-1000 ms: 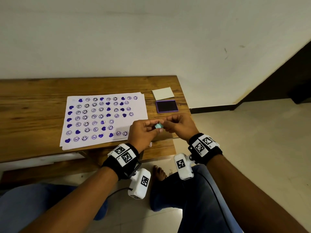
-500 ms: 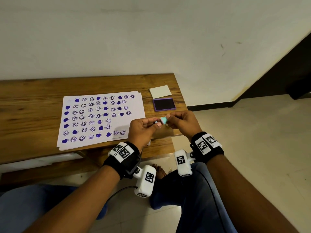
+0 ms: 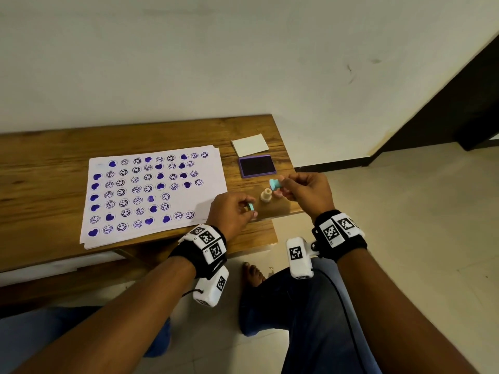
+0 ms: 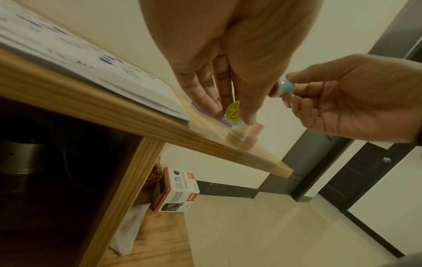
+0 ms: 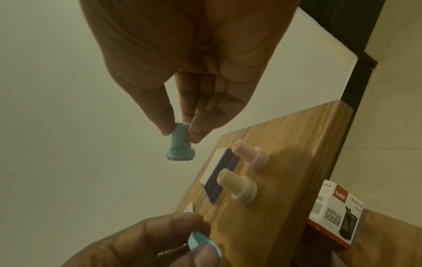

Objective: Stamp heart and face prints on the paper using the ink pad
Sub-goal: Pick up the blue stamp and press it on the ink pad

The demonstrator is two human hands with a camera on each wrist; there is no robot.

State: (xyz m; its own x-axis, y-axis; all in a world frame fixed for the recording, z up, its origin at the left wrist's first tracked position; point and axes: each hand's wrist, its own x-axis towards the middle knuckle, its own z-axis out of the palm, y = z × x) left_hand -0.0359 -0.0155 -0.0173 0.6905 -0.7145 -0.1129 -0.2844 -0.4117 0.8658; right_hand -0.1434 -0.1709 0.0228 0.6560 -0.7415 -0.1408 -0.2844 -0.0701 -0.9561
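Observation:
My right hand (image 3: 280, 186) pinches a teal stamp (image 3: 275, 183) by its stem (image 5: 180, 142), held above the table's right end. My left hand (image 3: 249, 209) pinches the stamp's teal cap (image 3: 251, 206), whose yellow smiley sticker (image 4: 233, 112) shows in the left wrist view. A cream stamp (image 3: 265, 195) and a pink stamp (image 5: 250, 154) stand on the wood between my hands. The purple ink pad (image 3: 257, 166) lies open just beyond them. The white paper (image 3: 154, 193) carries rows of purple hearts and face prints.
The ink pad's white lid (image 3: 249, 144) lies behind the pad. The wooden table (image 3: 40, 157) ends just right of the pad, with tiled floor (image 3: 405, 211) beyond. A boxed metal mesh holder (image 4: 178, 189) sits on a shelf under the table.
My hands have pulled apart: the cap has come off the teal stamp, staying in my left hand, while my right hand lifted the stamp up and to the right.

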